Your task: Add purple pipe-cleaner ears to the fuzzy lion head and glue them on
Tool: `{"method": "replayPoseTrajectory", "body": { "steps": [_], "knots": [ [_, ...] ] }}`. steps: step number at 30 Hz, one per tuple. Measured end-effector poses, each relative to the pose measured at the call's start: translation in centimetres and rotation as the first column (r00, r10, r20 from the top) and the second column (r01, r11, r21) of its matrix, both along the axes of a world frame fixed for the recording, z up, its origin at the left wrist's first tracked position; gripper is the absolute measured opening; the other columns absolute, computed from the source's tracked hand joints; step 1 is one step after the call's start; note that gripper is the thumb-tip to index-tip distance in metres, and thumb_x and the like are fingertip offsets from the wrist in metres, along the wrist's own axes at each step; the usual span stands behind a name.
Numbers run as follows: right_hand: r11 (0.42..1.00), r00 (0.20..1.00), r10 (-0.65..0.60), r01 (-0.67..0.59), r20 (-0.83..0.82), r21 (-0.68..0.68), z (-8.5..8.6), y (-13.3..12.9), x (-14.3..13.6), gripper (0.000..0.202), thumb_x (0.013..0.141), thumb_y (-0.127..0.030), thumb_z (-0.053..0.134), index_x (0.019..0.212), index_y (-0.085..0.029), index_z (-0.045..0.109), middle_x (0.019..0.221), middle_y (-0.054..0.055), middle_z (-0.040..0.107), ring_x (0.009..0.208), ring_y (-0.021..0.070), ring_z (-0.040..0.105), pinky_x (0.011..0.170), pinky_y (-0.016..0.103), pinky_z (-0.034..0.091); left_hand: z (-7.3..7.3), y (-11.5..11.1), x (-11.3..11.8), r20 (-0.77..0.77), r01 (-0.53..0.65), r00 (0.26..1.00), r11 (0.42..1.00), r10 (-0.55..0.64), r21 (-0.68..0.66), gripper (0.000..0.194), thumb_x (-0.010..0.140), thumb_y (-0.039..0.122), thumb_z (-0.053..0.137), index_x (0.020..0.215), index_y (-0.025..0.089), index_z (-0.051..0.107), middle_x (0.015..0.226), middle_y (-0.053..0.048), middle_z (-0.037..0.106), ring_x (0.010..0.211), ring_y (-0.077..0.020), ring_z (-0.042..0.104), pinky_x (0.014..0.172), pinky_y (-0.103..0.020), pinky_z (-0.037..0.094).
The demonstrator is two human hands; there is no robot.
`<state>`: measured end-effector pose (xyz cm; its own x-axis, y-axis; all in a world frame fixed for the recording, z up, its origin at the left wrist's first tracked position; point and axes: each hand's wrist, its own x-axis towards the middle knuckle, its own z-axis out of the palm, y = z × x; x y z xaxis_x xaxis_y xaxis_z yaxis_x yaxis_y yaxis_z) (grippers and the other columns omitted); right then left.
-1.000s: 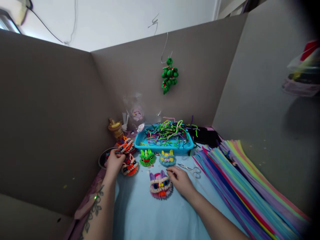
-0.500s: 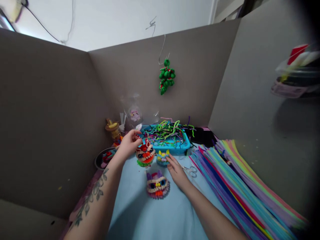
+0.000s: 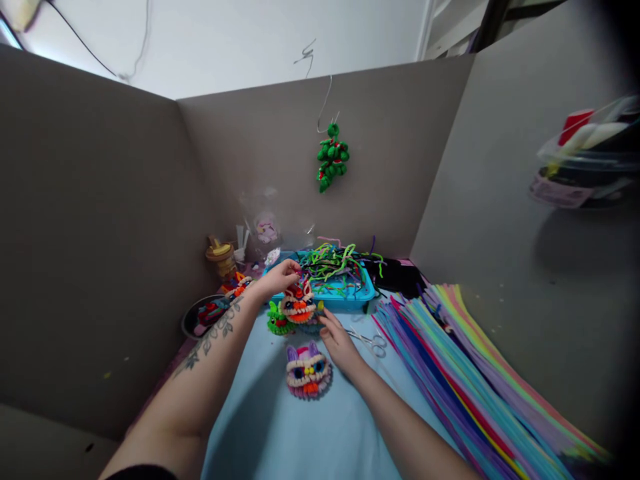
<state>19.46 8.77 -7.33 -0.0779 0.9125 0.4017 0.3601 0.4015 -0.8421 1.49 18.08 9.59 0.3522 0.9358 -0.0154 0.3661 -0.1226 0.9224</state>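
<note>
In my left hand (image 3: 283,277), pinched by its top, is a red and cream lion head (image 3: 299,307) of fuzzy pipe cleaners with an orange mouth. It covers most of a blue lion head (image 3: 313,327) with yellow ears. The fingers of my right hand (image 3: 340,340) are closed against that blue head's right side. A green pipe-cleaner head (image 3: 280,320) stands just left of the red one. Nearer to me sits a purple and cream lion head (image 3: 309,372) with blue eyes, touched by neither hand.
Behind is a blue tray (image 3: 350,301) heaped with pipe-cleaner scraps. Scissors (image 3: 373,343) lie right of my right hand, beside long pipe-cleaner bundles (image 3: 465,380). A bowl (image 3: 187,320) and a lidded cup (image 3: 220,257) stand left. A green ornament (image 3: 333,159) hangs on the grey partition.
My left hand has carried the red lion head rightward, in front of the blue one. More of the green head now shows. My right hand has shifted slightly left, staying at the blue head.
</note>
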Motion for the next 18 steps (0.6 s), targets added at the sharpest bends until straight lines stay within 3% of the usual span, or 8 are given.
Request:
{"method": "replayPoseTrajectory", "body": {
  "steps": [6, 10, 18],
  "knots": [
    [1.000, 1.000, -0.026, 0.026, 0.006, 0.007, 0.5, -0.7, 0.6, 0.057, 0.091, -0.059, 0.036, 0.118, -0.017, 0.064, 0.140, 0.018, 0.048, 0.129, 0.0296, 0.046, 0.107, 0.048, 0.037, -1.8, 2.2, 0.0, -0.027, 0.056, 0.998, 0.988, -0.060, -0.142, 0.031, 0.090, 0.031, 0.056, 0.117, 0.015, 0.055, 0.112, -0.008, 0.061, 0.091, -0.0190, 0.063, 0.076, -0.038, 0.055],
    [0.999, 0.999, -0.032, 0.032, 0.010, 0.007, 0.6, -0.9, 0.7, 0.058, 0.091, -0.059, 0.036, 0.117, -0.015, 0.065, 0.137, 0.020, 0.050, 0.128, 0.0307, 0.047, 0.106, 0.049, 0.038, -2.4, 3.0, -0.1, -0.019, 0.064, 0.998, 0.985, -0.067, -0.160, 0.033, 0.090, 0.031, 0.057, 0.119, 0.016, 0.054, 0.117, -0.009, 0.059, 0.097, -0.0211, 0.062, 0.081, -0.041, 0.054],
    [1.000, 1.000, -0.027, 0.027, 0.016, 0.004, 0.7, -1.1, 0.7, 0.055, 0.091, -0.058, 0.038, 0.116, -0.017, 0.065, 0.135, 0.018, 0.051, 0.125, 0.0300, 0.049, 0.104, 0.048, 0.040, -2.2, 5.0, -0.6, -0.001, 0.052, 0.999, 0.991, -0.053, -0.120, 0.034, 0.090, 0.032, 0.057, 0.120, 0.016, 0.054, 0.119, -0.009, 0.058, 0.099, -0.0218, 0.061, 0.082, -0.043, 0.053]
  ]
}}
